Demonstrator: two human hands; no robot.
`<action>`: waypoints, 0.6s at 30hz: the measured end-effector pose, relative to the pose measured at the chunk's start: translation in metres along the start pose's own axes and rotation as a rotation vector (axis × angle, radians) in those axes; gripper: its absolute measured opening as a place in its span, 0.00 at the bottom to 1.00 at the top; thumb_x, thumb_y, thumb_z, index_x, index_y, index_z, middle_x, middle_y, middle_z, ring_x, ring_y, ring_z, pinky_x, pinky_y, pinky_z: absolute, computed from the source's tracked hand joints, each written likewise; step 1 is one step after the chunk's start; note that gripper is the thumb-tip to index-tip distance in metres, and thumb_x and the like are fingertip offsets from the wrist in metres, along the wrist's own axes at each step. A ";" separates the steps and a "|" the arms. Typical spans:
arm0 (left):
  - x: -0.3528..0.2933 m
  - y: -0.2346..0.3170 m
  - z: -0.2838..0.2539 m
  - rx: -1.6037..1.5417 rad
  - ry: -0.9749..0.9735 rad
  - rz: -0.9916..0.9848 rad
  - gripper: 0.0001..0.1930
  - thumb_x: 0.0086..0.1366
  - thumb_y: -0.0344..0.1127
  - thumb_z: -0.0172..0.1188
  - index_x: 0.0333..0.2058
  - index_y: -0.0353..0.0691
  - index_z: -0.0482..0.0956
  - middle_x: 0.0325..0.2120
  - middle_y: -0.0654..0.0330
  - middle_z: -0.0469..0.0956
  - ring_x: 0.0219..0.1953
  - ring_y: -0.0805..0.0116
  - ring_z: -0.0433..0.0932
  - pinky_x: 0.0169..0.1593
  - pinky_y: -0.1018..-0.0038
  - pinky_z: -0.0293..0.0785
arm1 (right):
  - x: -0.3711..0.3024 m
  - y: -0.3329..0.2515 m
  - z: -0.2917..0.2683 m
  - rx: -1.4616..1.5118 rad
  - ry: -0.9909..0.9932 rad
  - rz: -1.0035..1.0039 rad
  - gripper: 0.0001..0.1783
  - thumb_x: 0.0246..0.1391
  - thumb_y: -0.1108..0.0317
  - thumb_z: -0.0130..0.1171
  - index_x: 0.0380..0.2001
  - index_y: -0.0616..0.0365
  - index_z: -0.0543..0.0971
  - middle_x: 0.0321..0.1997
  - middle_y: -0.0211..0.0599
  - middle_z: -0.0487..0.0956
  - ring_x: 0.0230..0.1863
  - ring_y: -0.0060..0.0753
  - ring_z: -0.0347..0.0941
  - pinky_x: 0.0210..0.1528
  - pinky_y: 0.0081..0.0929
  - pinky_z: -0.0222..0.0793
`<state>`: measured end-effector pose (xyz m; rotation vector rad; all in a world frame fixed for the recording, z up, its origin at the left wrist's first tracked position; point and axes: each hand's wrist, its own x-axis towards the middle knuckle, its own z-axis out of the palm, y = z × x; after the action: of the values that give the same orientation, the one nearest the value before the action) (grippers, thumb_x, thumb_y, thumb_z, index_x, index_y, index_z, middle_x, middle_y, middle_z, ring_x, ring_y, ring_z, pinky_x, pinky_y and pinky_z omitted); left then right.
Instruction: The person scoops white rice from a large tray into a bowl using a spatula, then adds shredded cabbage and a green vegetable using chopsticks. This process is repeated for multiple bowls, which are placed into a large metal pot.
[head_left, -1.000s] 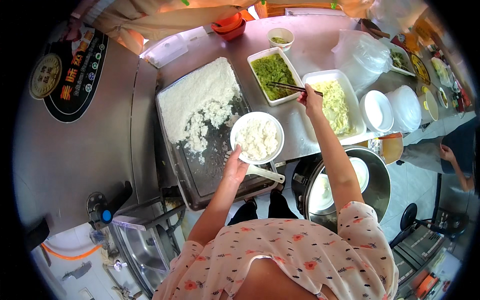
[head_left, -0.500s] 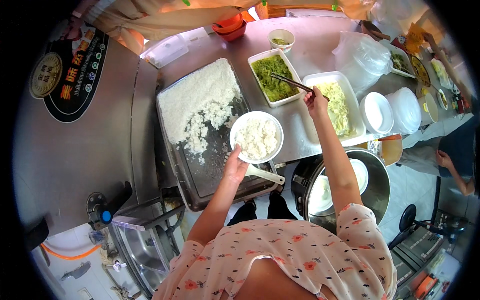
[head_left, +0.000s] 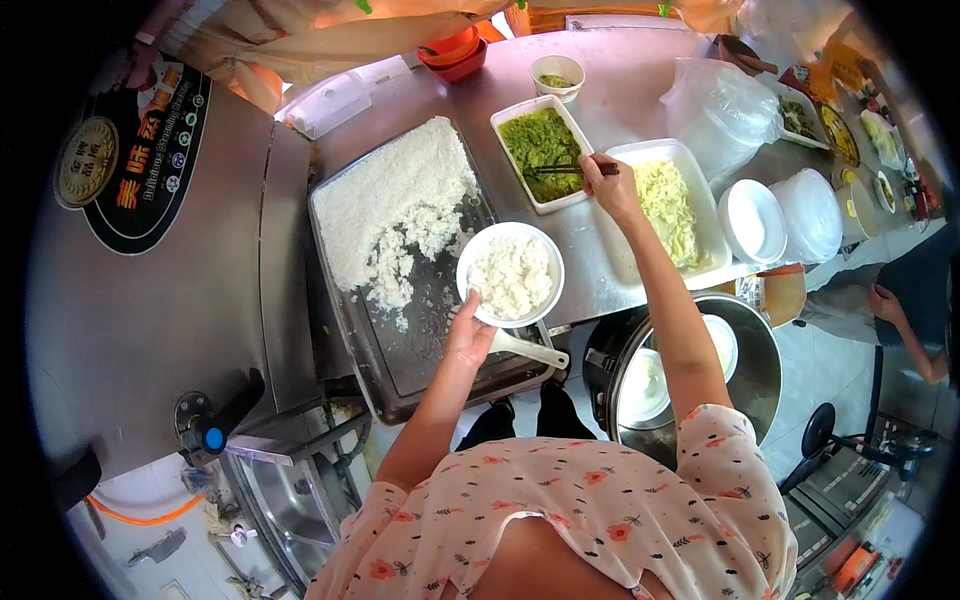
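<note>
My left hand (head_left: 468, 330) grips the near left rim of a white bowl (head_left: 557, 290) with cooked rice (head_left: 512, 275) in it. The bowl is held above the right edge of a dark metal tray (head_left: 420, 375), where a large bed of rice (head_left: 385, 195) lies. A pair of dark chopsticks (head_left: 556, 169) is pinched in my right hand (head_left: 612, 185). Their tips reach into chopped green vegetables (head_left: 545, 140) in a white rectangular tub (head_left: 560, 207). Under my right forearm is another white tub (head_left: 712, 210) of pale yellow-green shreds (head_left: 672, 205).
A white-handled utensil (head_left: 530, 349) sticks out below the bowl. Right of the tubs stand stacked white bowls (head_left: 753, 222) and plastic-wrapped containers (head_left: 715, 115). A large metal pot (head_left: 765, 375) is below the counter's edge. At the far right another person's arm (head_left: 893, 312) shows.
My right hand has moved left and up with the chopsticks, from over the pale shreds to the green tub's right edge. The chopsticks now lie nearly level. The rice bowl stays in place.
</note>
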<state>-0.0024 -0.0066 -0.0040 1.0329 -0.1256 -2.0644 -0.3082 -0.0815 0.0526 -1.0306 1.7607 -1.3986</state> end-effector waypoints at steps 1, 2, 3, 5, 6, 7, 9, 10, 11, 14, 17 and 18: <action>0.001 0.000 -0.002 -0.006 0.000 0.000 0.24 0.62 0.38 0.52 0.54 0.35 0.60 0.52 0.53 0.65 0.56 0.61 0.63 0.60 0.63 0.57 | -0.001 -0.006 -0.001 -0.068 0.016 -0.010 0.15 0.51 0.61 0.55 0.28 0.65 0.78 0.13 0.32 0.71 0.16 0.20 0.66 0.20 0.21 0.62; 0.001 0.000 -0.004 -0.012 0.000 0.000 0.24 0.62 0.38 0.52 0.54 0.35 0.60 0.52 0.53 0.65 0.56 0.61 0.63 0.60 0.63 0.57 | -0.004 -0.013 -0.003 -0.072 0.050 0.005 0.15 0.52 0.60 0.54 0.27 0.65 0.78 0.13 0.32 0.71 0.15 0.20 0.66 0.20 0.21 0.62; 0.002 0.000 -0.006 -0.018 0.001 0.001 0.24 0.62 0.38 0.52 0.54 0.35 0.60 0.52 0.53 0.65 0.56 0.61 0.63 0.60 0.63 0.57 | -0.008 -0.018 -0.005 -0.075 0.083 0.019 0.16 0.52 0.60 0.54 0.26 0.65 0.78 0.13 0.32 0.71 0.15 0.21 0.66 0.20 0.21 0.62; 0.001 -0.001 -0.003 -0.021 0.007 -0.005 0.24 0.62 0.38 0.52 0.54 0.35 0.60 0.52 0.53 0.65 0.55 0.61 0.63 0.60 0.63 0.58 | -0.006 -0.015 -0.013 -0.052 0.132 0.036 0.19 0.53 0.56 0.52 0.24 0.64 0.77 0.12 0.31 0.69 0.13 0.21 0.64 0.18 0.21 0.60; 0.001 -0.002 -0.002 -0.022 0.012 -0.007 0.24 0.62 0.38 0.52 0.54 0.35 0.60 0.52 0.53 0.66 0.55 0.61 0.63 0.59 0.63 0.58 | -0.005 -0.013 -0.016 -0.023 0.142 0.056 0.19 0.53 0.55 0.52 0.24 0.63 0.77 0.12 0.31 0.69 0.13 0.21 0.63 0.17 0.21 0.60; 0.001 -0.002 -0.002 -0.019 0.012 -0.006 0.24 0.63 0.38 0.51 0.54 0.34 0.60 0.52 0.53 0.65 0.55 0.61 0.63 0.60 0.63 0.58 | -0.004 -0.012 -0.018 0.007 0.151 0.078 0.20 0.54 0.55 0.51 0.24 0.63 0.77 0.11 0.30 0.68 0.12 0.20 0.62 0.17 0.21 0.59; 0.001 -0.002 -0.001 -0.014 0.015 0.001 0.24 0.63 0.38 0.49 0.55 0.33 0.58 0.53 0.52 0.64 0.55 0.60 0.63 0.60 0.63 0.57 | -0.003 -0.005 -0.017 0.076 0.182 0.105 0.21 0.55 0.53 0.50 0.24 0.62 0.77 0.10 0.28 0.66 0.10 0.20 0.59 0.15 0.22 0.56; 0.000 -0.001 0.001 -0.015 0.022 -0.001 0.24 0.64 0.38 0.49 0.55 0.33 0.58 0.53 0.52 0.64 0.56 0.60 0.63 0.60 0.63 0.57 | -0.001 0.000 -0.016 0.093 0.212 0.122 0.21 0.55 0.53 0.50 0.24 0.63 0.76 0.10 0.29 0.66 0.10 0.20 0.59 0.14 0.22 0.56; -0.001 -0.001 0.003 -0.016 0.029 -0.003 0.24 0.64 0.38 0.49 0.55 0.33 0.58 0.53 0.52 0.64 0.56 0.60 0.63 0.60 0.63 0.57 | 0.000 0.006 -0.014 0.111 0.240 0.138 0.21 0.55 0.53 0.49 0.23 0.63 0.76 0.10 0.29 0.66 0.09 0.20 0.59 0.14 0.21 0.55; -0.002 0.000 0.005 -0.016 0.038 -0.006 0.23 0.64 0.38 0.48 0.55 0.33 0.58 0.53 0.51 0.64 0.56 0.59 0.62 0.60 0.63 0.57 | 0.004 0.025 -0.004 0.219 0.292 0.148 0.20 0.55 0.56 0.50 0.20 0.63 0.75 0.09 0.30 0.66 0.08 0.22 0.60 0.13 0.22 0.57; 0.000 0.001 -0.002 -0.026 0.019 -0.009 0.24 0.63 0.38 0.51 0.54 0.34 0.59 0.53 0.52 0.65 0.56 0.60 0.63 0.60 0.63 0.58 | 0.007 0.041 0.001 0.301 0.288 0.172 0.20 0.54 0.59 0.50 0.18 0.64 0.73 0.09 0.32 0.66 0.09 0.24 0.63 0.13 0.22 0.60; 0.001 0.001 -0.005 -0.031 0.009 -0.010 0.24 0.62 0.38 0.52 0.54 0.34 0.60 0.52 0.53 0.65 0.55 0.60 0.63 0.59 0.63 0.59 | 0.008 0.045 0.002 0.306 0.284 0.192 0.19 0.54 0.59 0.50 0.18 0.65 0.73 0.10 0.32 0.67 0.09 0.24 0.63 0.13 0.22 0.60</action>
<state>0.0017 -0.0070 -0.0077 1.0259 -0.0840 -2.0646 -0.3184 -0.0840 0.0084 -0.5073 1.7149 -1.6863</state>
